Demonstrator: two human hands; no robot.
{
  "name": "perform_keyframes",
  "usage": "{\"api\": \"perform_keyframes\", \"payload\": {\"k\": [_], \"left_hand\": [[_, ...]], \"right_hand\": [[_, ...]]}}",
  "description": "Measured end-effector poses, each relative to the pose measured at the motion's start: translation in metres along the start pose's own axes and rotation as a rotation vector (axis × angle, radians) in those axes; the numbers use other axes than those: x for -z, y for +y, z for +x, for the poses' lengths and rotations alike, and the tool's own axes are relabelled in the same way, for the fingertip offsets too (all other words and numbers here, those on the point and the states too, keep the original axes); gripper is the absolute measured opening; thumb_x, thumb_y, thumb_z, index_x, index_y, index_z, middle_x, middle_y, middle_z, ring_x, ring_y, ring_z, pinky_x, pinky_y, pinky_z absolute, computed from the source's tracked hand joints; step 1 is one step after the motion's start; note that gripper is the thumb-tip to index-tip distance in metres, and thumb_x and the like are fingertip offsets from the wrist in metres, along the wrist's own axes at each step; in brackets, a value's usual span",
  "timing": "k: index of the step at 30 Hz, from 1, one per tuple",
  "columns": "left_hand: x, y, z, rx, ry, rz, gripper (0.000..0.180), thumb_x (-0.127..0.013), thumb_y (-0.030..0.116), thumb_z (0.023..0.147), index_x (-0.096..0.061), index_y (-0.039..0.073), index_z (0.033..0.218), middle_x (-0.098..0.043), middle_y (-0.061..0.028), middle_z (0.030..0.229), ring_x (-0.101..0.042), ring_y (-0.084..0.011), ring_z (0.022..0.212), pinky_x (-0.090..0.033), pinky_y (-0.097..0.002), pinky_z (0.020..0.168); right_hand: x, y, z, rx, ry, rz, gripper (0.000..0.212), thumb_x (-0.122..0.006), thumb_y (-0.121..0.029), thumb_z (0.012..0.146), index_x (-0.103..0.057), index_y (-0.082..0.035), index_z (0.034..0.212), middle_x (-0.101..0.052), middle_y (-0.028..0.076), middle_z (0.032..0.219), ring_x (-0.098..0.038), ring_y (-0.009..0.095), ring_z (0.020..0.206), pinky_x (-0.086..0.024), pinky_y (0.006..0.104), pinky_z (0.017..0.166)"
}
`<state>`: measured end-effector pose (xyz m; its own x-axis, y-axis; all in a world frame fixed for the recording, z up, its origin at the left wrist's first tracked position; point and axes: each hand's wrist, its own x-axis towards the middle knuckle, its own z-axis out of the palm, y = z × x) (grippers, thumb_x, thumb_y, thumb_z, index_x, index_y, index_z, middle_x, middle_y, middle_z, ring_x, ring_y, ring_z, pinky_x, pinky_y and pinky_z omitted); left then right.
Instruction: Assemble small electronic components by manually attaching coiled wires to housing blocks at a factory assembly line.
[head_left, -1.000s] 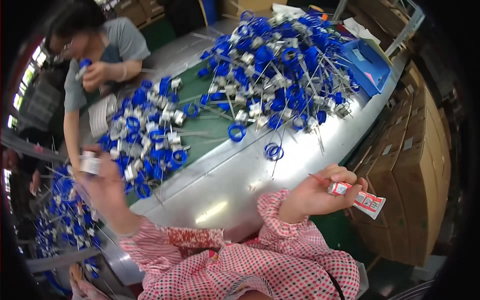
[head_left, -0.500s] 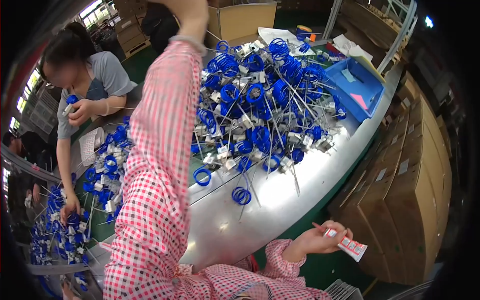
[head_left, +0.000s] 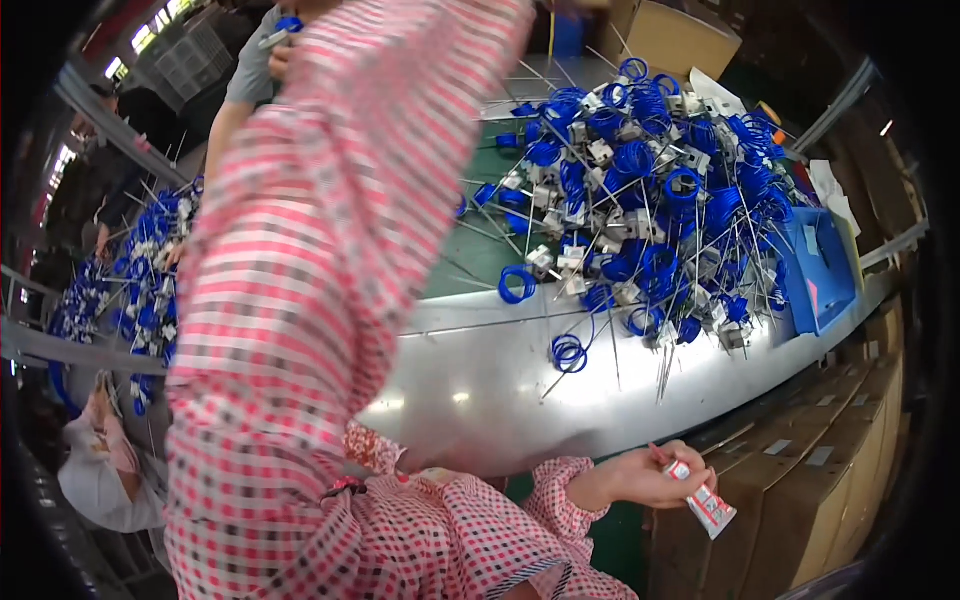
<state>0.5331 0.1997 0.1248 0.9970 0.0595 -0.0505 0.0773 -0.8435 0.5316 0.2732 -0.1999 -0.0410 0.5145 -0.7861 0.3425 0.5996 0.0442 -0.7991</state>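
My right hand point(head_left: 645, 478) is closed around a small white and red squeeze tube point(head_left: 712, 512) with a thin red nozzle, beyond the near edge of the metal table point(head_left: 470, 400). The tube's flat end points down and to the right. My left arm, in a pink checked sleeve point(head_left: 300, 270), stretches up across the view, and its hand lies past the top edge. Right of that sleeve is a large heap of blue coils point(head_left: 632, 158) with white-grey blocks and thin metal rods. One loose blue coil point(head_left: 569, 353) rests on the bare metal near the front.
A blue tray point(head_left: 822, 270) stands at the table's right end. Brown cartons point(head_left: 790, 500) are stacked at the lower right. Further coiled parts point(head_left: 150, 260) lie at left, where a co-worker is partly hidden by my sleeve. An open carton point(head_left: 680, 40) stands at the back.
The view has shifted, so the heap appears further right and lower. My left arm slants further right, and its hand has left the picture. My right hand still holds the tube.
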Motion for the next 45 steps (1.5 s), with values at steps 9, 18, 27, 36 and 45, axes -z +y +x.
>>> {"api": "perform_keyframes", "payload": {"k": [9, 18, 27, 36, 45], "left_hand": [[0.073, -0.118, -0.297, -0.296, -0.178, 0.735, 0.025, -0.050, 0.026, 0.084, -0.060, 0.006, 0.094, -0.061, -0.0121, 0.080, -0.057, -0.0233, 0.073, -0.044, -0.0328, 0.068], [-0.070, -0.121, -0.385, -0.070, -0.193, 0.237, 0.016, -0.051, 0.017, 0.077, -0.059, 0.004, 0.081, -0.059, -0.0136, 0.073, -0.057, -0.0296, 0.070, -0.044, -0.0382, 0.063], [-0.108, -0.160, -0.425, 0.012, 0.205, 0.351, 0.044, -0.052, 0.000, 0.072, -0.045, 0.011, 0.114, -0.045, -0.0094, 0.112, -0.046, -0.0282, 0.101, -0.040, -0.0404, 0.082], [-0.122, -0.166, -0.421, -0.005, 0.229, 0.541, 0.048, -0.057, 0.009, 0.074, -0.043, 0.014, 0.119, -0.048, -0.0096, 0.112, -0.045, -0.0270, 0.104, -0.033, -0.0450, 0.089], [-0.092, -0.182, -0.433, -0.034, 0.957, -1.083, 0.039, -0.033, 0.020, 0.091, -0.026, 0.003, 0.126, -0.054, -0.0088, 0.092, -0.057, -0.0173, 0.077, -0.043, -0.0274, 0.068]], "right_hand": [[-0.013, -0.059, -0.059, -0.126, -0.164, 0.104, 0.018, -0.045, -0.017, 0.082, -0.038, -0.004, 0.090, -0.039, 0.001, 0.054, -0.035, 0.011, 0.046, -0.027, 0.0228, 0.046], [-0.021, -0.096, -0.098, -0.014, -0.348, 0.090, 0.020, -0.043, -0.017, 0.080, -0.033, -0.001, 0.087, -0.039, 0.001, 0.049, -0.033, 0.011, 0.041, -0.026, 0.0225, 0.043], [-0.024, -0.117, -0.126, 0.011, -0.447, 0.113, 0.020, -0.046, -0.019, 0.079, -0.035, -0.003, 0.082, -0.039, 0.002, 0.049, -0.033, 0.011, 0.041, -0.025, 0.0216, 0.040], [-0.020, -0.135, -0.148, -0.004, -0.563, 0.150, 0.019, -0.043, -0.021, 0.082, -0.035, -0.004, 0.085, -0.041, 0.002, 0.050, -0.034, 0.009, 0.042, -0.027, 0.0201, 0.041], [-0.018, -0.139, -0.136, -0.018, -0.498, 0.134, 0.022, -0.043, -0.022, 0.081, -0.033, -0.003, 0.080, -0.038, 0.002, 0.045, -0.031, 0.008, 0.037, -0.019, 0.0179, 0.034]]}}
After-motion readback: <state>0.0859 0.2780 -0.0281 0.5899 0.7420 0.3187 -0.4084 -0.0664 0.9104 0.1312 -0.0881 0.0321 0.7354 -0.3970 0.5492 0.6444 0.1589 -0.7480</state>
